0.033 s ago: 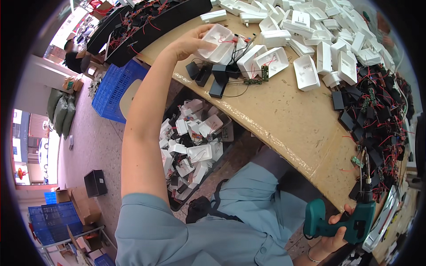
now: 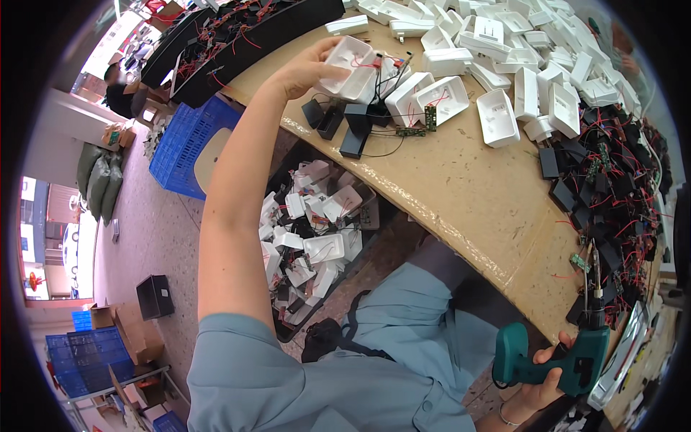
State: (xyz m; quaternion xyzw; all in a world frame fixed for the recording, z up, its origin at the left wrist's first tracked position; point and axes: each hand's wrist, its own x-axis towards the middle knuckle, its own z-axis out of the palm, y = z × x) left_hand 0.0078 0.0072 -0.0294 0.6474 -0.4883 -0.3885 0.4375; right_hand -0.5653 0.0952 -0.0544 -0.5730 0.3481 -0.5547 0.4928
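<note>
At the table's far left side, my left hand [image 2: 304, 72] grips an open white plastic housing [image 2: 350, 66] by its near end. Red and black wires hang at the housing's right side. Just below it lie small black boxes [image 2: 354, 137] and green circuit boards [image 2: 411, 132], joined by thin wires. Two more open white housings [image 2: 442, 99] sit to their right. In the lower right, my right hand [image 2: 548, 374] is wrapped round the handle of a green cordless screwdriver [image 2: 584, 360]. Its long bit points away from me, over the table's edge beside a wired heap.
White housings [image 2: 484, 39] are piled at the back right. Black parts, red wires and boards heap along the right [image 2: 612, 173]. Below the table's left edge stands a black bin [image 2: 288, 327] of white casings. Farther left are a blue crate [image 2: 173, 162] and long black trays [image 2: 237, 54].
My left hand and the white housing have shifted very slightly to the left. The right hand and screwdriver stay in place.
</note>
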